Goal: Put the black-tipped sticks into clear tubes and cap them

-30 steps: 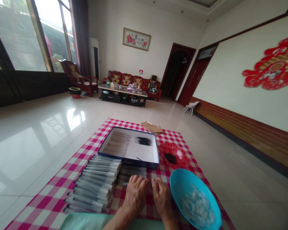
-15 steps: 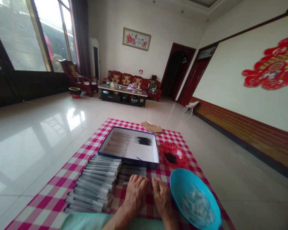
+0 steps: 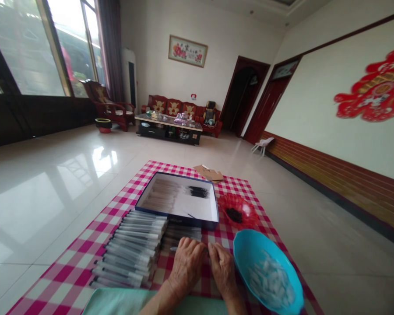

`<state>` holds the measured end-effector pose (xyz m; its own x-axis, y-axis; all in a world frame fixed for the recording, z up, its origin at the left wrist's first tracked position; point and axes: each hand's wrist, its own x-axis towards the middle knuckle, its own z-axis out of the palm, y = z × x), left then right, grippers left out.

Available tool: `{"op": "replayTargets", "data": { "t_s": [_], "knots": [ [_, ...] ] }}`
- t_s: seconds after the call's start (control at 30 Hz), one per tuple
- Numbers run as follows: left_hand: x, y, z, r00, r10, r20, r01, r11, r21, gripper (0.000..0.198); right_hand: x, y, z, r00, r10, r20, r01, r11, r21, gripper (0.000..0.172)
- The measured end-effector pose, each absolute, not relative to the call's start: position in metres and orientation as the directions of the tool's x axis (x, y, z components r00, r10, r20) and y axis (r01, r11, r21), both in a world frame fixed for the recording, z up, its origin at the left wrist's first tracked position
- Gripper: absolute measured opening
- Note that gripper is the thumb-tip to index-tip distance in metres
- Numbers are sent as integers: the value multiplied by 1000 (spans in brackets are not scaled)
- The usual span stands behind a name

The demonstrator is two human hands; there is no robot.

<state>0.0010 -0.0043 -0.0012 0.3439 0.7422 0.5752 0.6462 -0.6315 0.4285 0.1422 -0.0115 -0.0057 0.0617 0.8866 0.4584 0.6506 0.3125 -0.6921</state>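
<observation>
My left hand (image 3: 188, 261) is closed around a pen, whose pale tip (image 3: 173, 248) sticks out on the left. Close beside it, my right hand (image 3: 221, 264) is pinched at the pen's other end; what its fingers grip is hidden. A stack of clear pens (image 3: 128, 249) with whitish right ends and dark left ends lies left of my hands. Behind my left hand are thin dark pen parts (image 3: 180, 234). To the right of my right hand stands a blue bowl (image 3: 241, 245) holding many small translucent white pieces (image 3: 271, 280).
Beyond my hands, a shallow blue-edged box (image 3: 197, 210) contains clear tubes and black thin parts. A red flower-shaped bowl (image 3: 249, 212) holds small dark pieces. Brown cardboard (image 3: 210, 174) lies at the checkered tablecloth's (image 3: 85, 258) far edge; a green cloth (image 3: 118, 302) is nearest me.
The view has shifted slightly. Both hands keep nearly the same pose, with the pen still in the left one.
</observation>
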Motion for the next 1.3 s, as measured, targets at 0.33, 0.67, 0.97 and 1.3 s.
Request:
{"op": "replayTargets", "data": {
  "t_s": [0.33,0.67,0.97,1.3],
  "knots": [
    [0,-8,5,189,637,747,546,-701,460,14,136,-12,5,331,898,290,477,106,-872,44],
    [-8,3,0,-58,921,385,99,-378,920,36,117,-22,15,-7,999,43,-28,42,-999,42],
    [-6,10,-1,261,965,-31,-508,164,846,58,123,-34,39,-327,934,-144,247,-63,-967,52],
    [3,6,-4,265,963,40,-289,40,956,57,255,-44,51,316,919,237,896,-207,-393,23]
  ]
}}
